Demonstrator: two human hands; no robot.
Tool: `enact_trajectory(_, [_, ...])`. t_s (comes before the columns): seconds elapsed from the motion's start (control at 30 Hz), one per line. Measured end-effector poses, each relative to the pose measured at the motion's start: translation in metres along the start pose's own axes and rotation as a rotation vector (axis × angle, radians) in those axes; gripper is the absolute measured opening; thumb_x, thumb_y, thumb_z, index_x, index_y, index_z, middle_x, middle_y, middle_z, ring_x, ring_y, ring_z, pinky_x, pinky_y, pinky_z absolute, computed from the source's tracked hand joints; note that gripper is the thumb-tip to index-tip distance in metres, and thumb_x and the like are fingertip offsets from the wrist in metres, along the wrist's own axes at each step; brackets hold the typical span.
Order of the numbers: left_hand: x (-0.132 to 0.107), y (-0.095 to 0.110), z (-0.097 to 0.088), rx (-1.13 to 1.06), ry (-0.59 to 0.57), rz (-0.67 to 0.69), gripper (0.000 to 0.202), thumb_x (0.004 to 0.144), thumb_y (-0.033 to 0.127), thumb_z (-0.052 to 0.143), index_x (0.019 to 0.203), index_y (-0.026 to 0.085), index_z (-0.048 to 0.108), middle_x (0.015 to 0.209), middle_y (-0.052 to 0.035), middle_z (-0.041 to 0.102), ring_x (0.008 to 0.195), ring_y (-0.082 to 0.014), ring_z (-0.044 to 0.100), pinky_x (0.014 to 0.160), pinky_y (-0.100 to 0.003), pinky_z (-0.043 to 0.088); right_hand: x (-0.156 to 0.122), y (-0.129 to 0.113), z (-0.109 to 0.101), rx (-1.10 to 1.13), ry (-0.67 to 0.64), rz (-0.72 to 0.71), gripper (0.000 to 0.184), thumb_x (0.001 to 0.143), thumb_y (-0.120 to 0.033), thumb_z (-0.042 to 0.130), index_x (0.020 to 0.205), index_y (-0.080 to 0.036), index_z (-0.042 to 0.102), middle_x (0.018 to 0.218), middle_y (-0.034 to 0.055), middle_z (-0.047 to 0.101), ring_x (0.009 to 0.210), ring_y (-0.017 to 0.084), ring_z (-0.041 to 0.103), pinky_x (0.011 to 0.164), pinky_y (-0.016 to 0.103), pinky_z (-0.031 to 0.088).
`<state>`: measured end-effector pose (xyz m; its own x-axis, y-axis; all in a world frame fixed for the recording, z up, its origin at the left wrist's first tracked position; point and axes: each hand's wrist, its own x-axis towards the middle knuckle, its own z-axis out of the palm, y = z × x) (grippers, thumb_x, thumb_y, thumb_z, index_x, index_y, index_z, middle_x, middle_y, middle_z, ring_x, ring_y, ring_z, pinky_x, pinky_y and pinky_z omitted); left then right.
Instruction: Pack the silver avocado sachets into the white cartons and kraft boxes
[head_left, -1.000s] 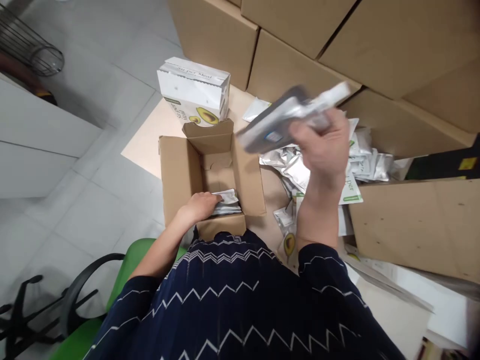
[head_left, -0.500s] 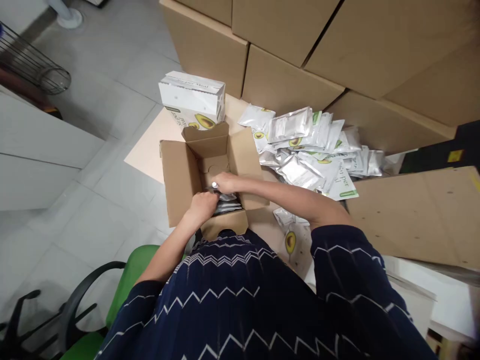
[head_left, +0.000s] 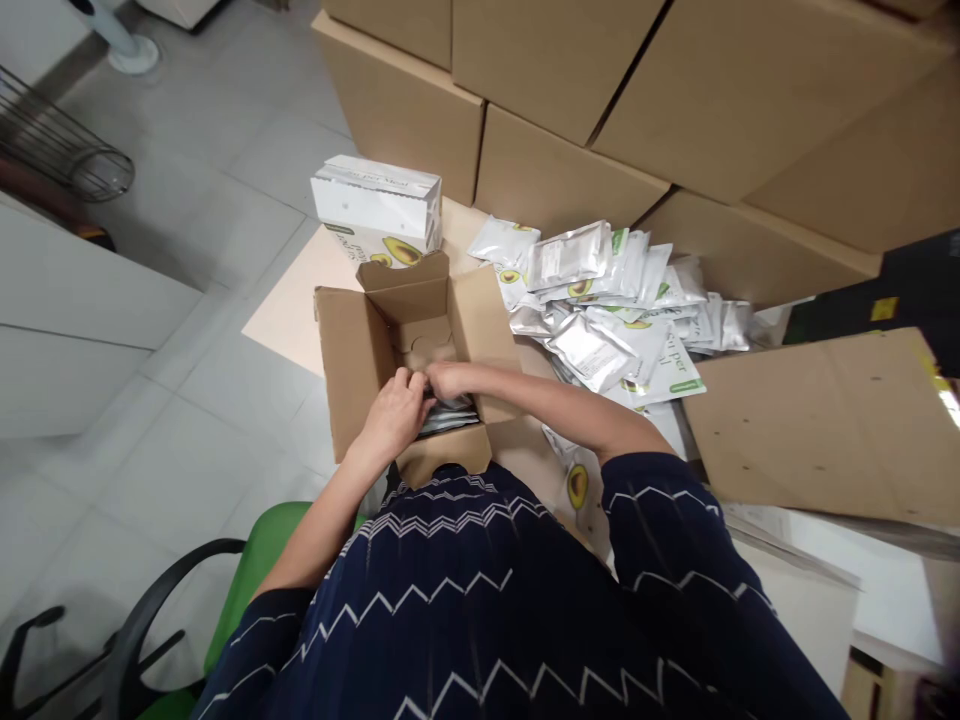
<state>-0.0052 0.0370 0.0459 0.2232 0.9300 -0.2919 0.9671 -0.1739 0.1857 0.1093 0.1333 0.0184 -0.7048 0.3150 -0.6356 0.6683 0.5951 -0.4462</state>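
Note:
An open brown cardboard box (head_left: 352, 370) stands in front of my body with its flaps folded outward. Several silver pouches (head_left: 450, 415) lie flat in the near part of it. My left hand (head_left: 396, 412) reaches in over the box's left edge, fingers bent and closed. Against its fingertips is my right hand (head_left: 448, 380), closed and coming in from the right above the pouches. Whatever the two hands pinch between them is too small and hidden to make out.
A white carton with avocado pictures (head_left: 375, 205) stands behind the box. To the right lies a heap of silver and white pouches (head_left: 600, 300). Large cardboard boxes (head_left: 555, 170) are stacked at the back. A green chair (head_left: 255, 560) is at lower left.
My left hand has turned and lifted slightly, its fingertips now meeting my right hand. A small white round end seen at my right hand is now out of sight. The view has shifted slightly.

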Motion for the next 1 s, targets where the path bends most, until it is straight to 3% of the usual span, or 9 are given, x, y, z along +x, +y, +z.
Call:
enact_trajectory(0.2, [0.009,0.001,0.010,-0.071,-0.050,-0.048,0.040,0.096,0.021,0.048,0.134,0.008,0.042,0.117,-0.0180,0.063,0.106,-0.0275,0.064,0.085,-0.036,0.053,-0.043,-0.004,-0.019,0.043,0.103,-0.038,0.028,0.080,-0.006,0.064,0.106,-0.007,0.073,0.105,0.0177,0.074,0.090,0.023,0.069,0.072,0.026,0.047])
enact_trajectory(0.3, [0.013,0.004,0.012,0.002,-0.079,-0.045,0.042,0.099,0.026,0.047,0.137,0.008,0.045,0.118,-0.0182,0.065,0.107,-0.0284,0.064,0.088,-0.037,0.052,-0.084,0.017,-0.028,0.332,0.419,-0.158,0.020,0.085,-0.012,0.059,0.100,-0.013,0.073,0.101,0.0102,0.075,0.090,0.018,0.068,0.078,0.026,0.048])
enact_trajectory(0.37, [0.015,0.005,0.012,0.059,-0.082,-0.045,0.038,0.100,0.027,0.044,0.133,0.010,0.051,0.118,-0.0172,0.066,0.107,-0.0284,0.064,0.089,-0.037,0.052,-0.111,0.044,-0.021,0.568,0.688,-0.099,0.020,0.089,-0.021,0.054,0.100,-0.017,0.071,0.098,0.0059,0.074,0.089,0.016,0.067,0.079,0.027,0.049])
enact_trajectory(0.43, [0.016,0.006,0.013,0.098,-0.090,-0.053,0.034,0.100,0.026,0.042,0.127,0.012,0.057,0.116,-0.0157,0.068,0.105,-0.0279,0.065,0.087,-0.036,0.052,-0.132,0.077,-0.001,0.726,0.955,0.170,0.024,0.091,-0.030,0.051,0.103,-0.017,0.068,0.097,0.0063,0.072,0.086,0.017,0.066,0.079,0.029,0.051])
enact_trajectory(0.5, [0.017,0.006,0.014,0.112,-0.103,-0.056,0.031,0.101,0.025,0.039,0.121,0.014,0.061,0.112,-0.0146,0.069,0.103,-0.0270,0.066,0.084,-0.035,0.052,-0.147,0.110,0.031,0.734,1.162,0.633,0.028,0.091,-0.033,0.052,0.110,-0.015,0.065,0.102,0.0106,0.069,0.093,0.021,0.065,0.085,0.034,0.051])
enact_trajectory(0.6, [0.016,0.005,0.015,0.101,-0.125,-0.041,0.031,0.101,0.025,0.037,0.115,0.016,0.062,0.110,-0.0140,0.070,0.101,-0.0262,0.067,0.082,-0.034,0.051,-0.155,0.146,0.082,0.640,1.127,1.319,0.049,0.088,-0.036,0.059,0.131,-0.013,0.054,0.127,0.0219,0.058,0.117,0.033,0.057,0.098,0.046,0.047])
enact_trajectory(0.67, [0.017,0.003,0.014,0.095,-0.140,-0.036,0.031,0.102,0.026,0.036,0.114,0.016,0.062,0.110,-0.0133,0.070,0.099,-0.0259,0.067,0.080,-0.034,0.052,-0.153,0.159,0.108,0.671,1.029,1.538,0.066,0.087,-0.042,0.061,0.144,-0.014,0.043,0.138,0.0257,0.048,0.124,0.039,0.053,0.099,0.050,0.046])
enact_trajectory(0.83, [0.018,0.003,0.014,0.116,-0.141,-0.056,0.032,0.102,0.026,0.034,0.117,0.016,0.061,0.111,-0.0124,0.070,0.100,-0.0261,0.068,0.079,-0.034,0.052,-0.139,0.173,0.130,0.796,1.012,1.522,0.095,0.084,-0.047,0.066,0.158,-0.013,0.016,0.141,0.0283,0.047,0.125,0.037,0.055,0.103,0.044,0.046])
enact_trajectory(1.0, [0.017,0.006,0.016,0.139,-0.121,-0.083,0.033,0.102,0.027,0.035,0.123,0.016,0.058,0.111,-0.0130,0.070,0.102,-0.0256,0.066,0.083,-0.033,0.051,-0.141,0.183,0.130,0.833,1.234,1.377,0.101,0.075,-0.032,0.072,0.155,-0.001,0.018,0.138,0.0261,0.055,0.128,0.030,0.055,0.108,0.036,0.042])
